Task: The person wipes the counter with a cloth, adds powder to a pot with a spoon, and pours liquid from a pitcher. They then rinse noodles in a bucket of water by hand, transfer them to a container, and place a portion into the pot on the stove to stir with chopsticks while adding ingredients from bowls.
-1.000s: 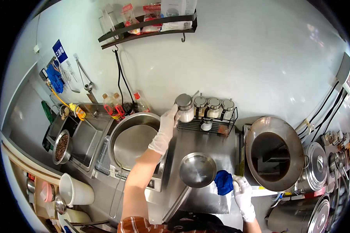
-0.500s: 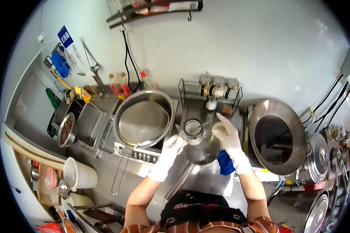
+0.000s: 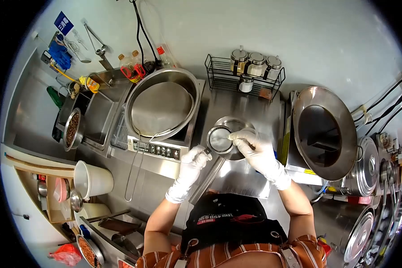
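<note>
My left hand (image 3: 192,166), in a white glove, is closed at the left side of a round, dark-rimmed jar (image 3: 219,139), on a small dark part like a handle. My right hand (image 3: 256,152), also gloved, has its thumb and fingers pinched together at the jar's right rim; what they pinch is too small to make out. The jar is over a metal saucepan (image 3: 233,123), whose handle (image 3: 206,179) points down-left to the counter's front edge.
At left, a large steel pot (image 3: 194,85) stands on an induction cooker (image 3: 156,149), with a strainer and sink beyond. Lidded jars (image 3: 256,64) sit in a black wire rack (image 3: 216,73) at the wall. A wok of dark liquid (image 3: 317,129) is at right.
The view has tilted down. My right hand has moved in to the jar's rim, its raised fingers now pinched. The spoon seen in the jar no longer shows clearly. My left hand remains beside the jar.
</note>
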`<state>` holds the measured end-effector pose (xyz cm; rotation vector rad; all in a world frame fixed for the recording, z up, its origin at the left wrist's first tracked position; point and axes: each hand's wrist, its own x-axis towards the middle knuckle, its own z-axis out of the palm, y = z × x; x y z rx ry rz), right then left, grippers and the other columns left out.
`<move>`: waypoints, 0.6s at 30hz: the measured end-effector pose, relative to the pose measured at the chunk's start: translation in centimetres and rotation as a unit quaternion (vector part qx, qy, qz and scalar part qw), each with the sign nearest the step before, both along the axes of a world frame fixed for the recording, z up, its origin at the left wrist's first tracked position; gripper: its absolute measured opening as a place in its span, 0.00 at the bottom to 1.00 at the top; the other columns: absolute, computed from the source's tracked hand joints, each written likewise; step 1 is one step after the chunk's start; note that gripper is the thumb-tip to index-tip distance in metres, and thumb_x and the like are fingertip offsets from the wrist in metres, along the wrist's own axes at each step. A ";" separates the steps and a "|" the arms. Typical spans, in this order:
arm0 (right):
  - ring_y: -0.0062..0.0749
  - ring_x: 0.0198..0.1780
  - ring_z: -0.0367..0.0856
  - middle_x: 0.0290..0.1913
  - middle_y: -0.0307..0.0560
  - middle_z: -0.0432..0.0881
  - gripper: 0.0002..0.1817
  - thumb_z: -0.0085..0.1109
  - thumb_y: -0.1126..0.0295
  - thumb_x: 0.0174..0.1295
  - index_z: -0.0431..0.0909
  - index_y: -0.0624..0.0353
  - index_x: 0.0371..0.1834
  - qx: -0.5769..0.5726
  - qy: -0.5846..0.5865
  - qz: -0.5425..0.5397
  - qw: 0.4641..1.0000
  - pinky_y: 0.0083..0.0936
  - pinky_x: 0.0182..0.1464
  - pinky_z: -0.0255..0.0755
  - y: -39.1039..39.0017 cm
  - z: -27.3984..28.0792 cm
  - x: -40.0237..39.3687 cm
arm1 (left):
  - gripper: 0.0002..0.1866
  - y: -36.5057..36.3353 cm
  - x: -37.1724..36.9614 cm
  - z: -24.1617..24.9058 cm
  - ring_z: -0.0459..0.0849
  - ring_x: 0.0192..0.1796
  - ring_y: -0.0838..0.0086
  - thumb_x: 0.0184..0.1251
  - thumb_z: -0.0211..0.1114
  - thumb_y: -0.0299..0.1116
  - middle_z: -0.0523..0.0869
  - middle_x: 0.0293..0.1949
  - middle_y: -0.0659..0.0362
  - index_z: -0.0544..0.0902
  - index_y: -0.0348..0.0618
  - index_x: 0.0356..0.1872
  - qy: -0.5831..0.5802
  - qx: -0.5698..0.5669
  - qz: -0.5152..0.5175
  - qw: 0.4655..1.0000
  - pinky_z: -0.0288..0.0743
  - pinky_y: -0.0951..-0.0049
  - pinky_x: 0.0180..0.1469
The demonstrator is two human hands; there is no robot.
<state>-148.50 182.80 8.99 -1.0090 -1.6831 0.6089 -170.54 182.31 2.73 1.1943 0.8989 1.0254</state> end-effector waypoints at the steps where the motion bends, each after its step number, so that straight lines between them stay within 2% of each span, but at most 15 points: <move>1: 0.36 0.31 0.81 0.31 0.48 0.81 0.06 0.61 0.78 0.57 0.81 0.60 0.37 0.026 -0.013 0.006 1.000 0.24 0.33 0.74 -0.3 0.6 0.1 | 0.13 -0.1 -0.1 -0.2 0.65 0.25 0.90 0.66 0.63 0.41 0.79 0.28 0.69 0.80 0.41 0.35 -0.006 -0.004 0.002 1.000 0.59 0.88 0.27; 4: 0.37 0.30 0.81 0.30 0.48 0.81 0.05 0.62 0.78 0.56 0.81 0.61 0.36 0.067 -0.020 0.032 0.997 0.26 0.32 0.75 -0.7 0.4 0.2 | 0.12 -0.4 -0.3 -0.6 0.66 0.26 0.90 0.65 0.64 0.40 0.79 0.29 0.68 0.80 0.41 0.36 0.001 -0.018 0.002 1.000 0.61 0.88 0.28; 9: 0.24 0.30 0.82 0.31 0.44 0.83 0.05 0.59 0.81 0.56 0.81 0.63 0.36 -0.030 0.029 -0.063 0.997 0.16 0.32 0.74 -1.7 0.5 -0.1 | 0.11 -0.9 -0.3 -0.9 0.69 0.28 0.88 0.65 0.64 0.38 0.78 0.30 0.68 0.80 0.39 0.35 0.027 -0.015 0.014 0.999 0.63 0.87 0.31; 12: 0.23 0.29 0.81 0.31 0.44 0.83 0.05 0.59 0.81 0.57 0.81 0.63 0.36 -0.039 0.055 -0.071 0.995 0.16 0.31 0.74 -2.0 -1.0 -0.7 | 0.12 -1.0 -0.2 -1.2 0.73 0.32 0.84 0.64 0.65 0.37 0.77 0.31 0.65 0.80 0.36 0.34 0.024 0.011 0.019 0.999 0.67 0.85 0.35; 16: 0.20 0.27 0.79 0.30 0.43 0.83 0.05 0.60 0.81 0.57 0.81 0.63 0.36 -0.021 0.025 -0.095 0.995 0.16 0.29 0.73 -2.0 -2.9 -1.3 | 0.16 -0.8 -0.3 -2.1 0.67 0.26 0.89 0.64 0.64 0.43 0.77 0.29 0.67 0.78 0.39 0.34 0.058 0.071 0.010 0.996 0.60 0.88 0.28; 18: 0.17 0.24 0.77 0.29 0.43 0.83 0.05 0.60 0.81 0.56 0.82 0.63 0.35 -0.100 0.085 -0.112 0.985 0.15 0.28 0.71 -2.2 -3.9 -1.9 | 0.11 -0.9 -0.5 -2.4 0.77 0.36 0.78 0.63 0.65 0.34 0.77 0.33 0.61 0.79 0.34 0.34 0.064 0.063 0.008 0.996 0.70 0.80 0.41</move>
